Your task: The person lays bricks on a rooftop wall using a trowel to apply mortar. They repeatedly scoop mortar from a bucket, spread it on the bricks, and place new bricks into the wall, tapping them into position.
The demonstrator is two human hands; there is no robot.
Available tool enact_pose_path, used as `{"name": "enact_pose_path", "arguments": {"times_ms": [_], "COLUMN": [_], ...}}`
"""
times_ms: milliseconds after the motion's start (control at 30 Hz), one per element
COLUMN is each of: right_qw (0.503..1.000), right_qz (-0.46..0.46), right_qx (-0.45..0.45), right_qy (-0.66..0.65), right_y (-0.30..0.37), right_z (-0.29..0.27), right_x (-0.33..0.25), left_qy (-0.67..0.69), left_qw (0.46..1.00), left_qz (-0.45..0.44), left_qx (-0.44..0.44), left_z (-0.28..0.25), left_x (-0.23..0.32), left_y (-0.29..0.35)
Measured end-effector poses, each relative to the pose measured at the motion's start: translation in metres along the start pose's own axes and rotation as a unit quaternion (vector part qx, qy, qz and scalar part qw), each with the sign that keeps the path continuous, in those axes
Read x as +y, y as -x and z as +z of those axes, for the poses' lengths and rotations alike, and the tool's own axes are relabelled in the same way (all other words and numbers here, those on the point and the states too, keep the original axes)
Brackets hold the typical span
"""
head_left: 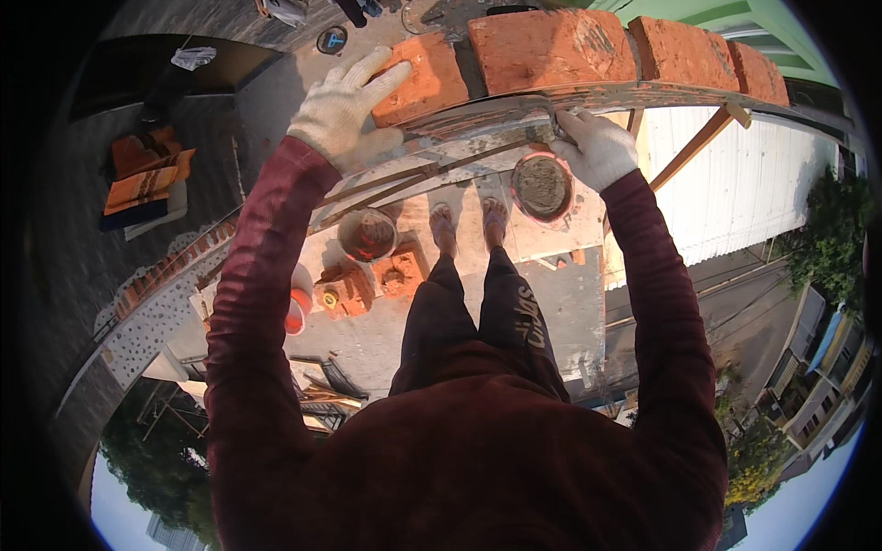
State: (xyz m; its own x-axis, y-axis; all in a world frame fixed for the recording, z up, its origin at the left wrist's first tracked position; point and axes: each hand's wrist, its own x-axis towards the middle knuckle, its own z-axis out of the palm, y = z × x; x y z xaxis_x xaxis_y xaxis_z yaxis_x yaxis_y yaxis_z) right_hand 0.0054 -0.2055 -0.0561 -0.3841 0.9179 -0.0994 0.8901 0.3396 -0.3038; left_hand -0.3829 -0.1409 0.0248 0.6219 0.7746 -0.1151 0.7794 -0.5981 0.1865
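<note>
Resting on the left end of the brick (427, 78), your left hand (342, 110) is spread, fingers over the brick and thumb stretched out near its lower edge. The brick lies just to the right of that hand, first in the row on the wall (478, 119), with a gap before the next brick (551, 48). Your right hand (599, 150) is partly curled at the wall's edge; you cannot tell whether it grips anything. Below it stands a bucket (544, 221) of mortar (540, 186).

rough, matt clay bricks (551, 48); matt cloth gloves (331, 115); gritty mortar (540, 186).
</note>
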Motion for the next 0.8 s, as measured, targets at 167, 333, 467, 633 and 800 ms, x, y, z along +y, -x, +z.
{"name": "enact_pose_path", "arguments": {"times_ms": [167, 333, 467, 633, 800], "right_qw": [0.998, 0.975, 0.937, 0.877, 0.833], "right_qz": [0.056, 0.218, 0.332, 0.427, 0.448], "right_qx": [0.001, -0.016, -0.032, -0.206, -0.318], "right_qy": [-0.006, -0.028, -0.101, -0.073, -0.066], "right_y": [0.019, 0.1, 0.166, 0.214, 0.23], "right_z": [-0.011, -0.019, -0.005, 0.095, 0.233], "right_x": [0.026, 0.05, 0.038, 0.041, 0.07], "left_qy": [0.023, 0.116, 0.07, 0.026, -0.022], "left_qw": [1.0, 0.99, 0.995, 0.999, 0.997], "left_qz": [-0.006, 0.031, 0.029, 0.04, 0.06], "left_qx": [0.015, 0.076, 0.059, -0.009, -0.051], "left_z": [0.005, 0.018, 0.005, -0.014, -0.024], "left_x": [0.001, -0.028, -0.031, -0.026, -0.017], "left_y": [0.002, 0.004, -0.006, -0.015, -0.023]}}
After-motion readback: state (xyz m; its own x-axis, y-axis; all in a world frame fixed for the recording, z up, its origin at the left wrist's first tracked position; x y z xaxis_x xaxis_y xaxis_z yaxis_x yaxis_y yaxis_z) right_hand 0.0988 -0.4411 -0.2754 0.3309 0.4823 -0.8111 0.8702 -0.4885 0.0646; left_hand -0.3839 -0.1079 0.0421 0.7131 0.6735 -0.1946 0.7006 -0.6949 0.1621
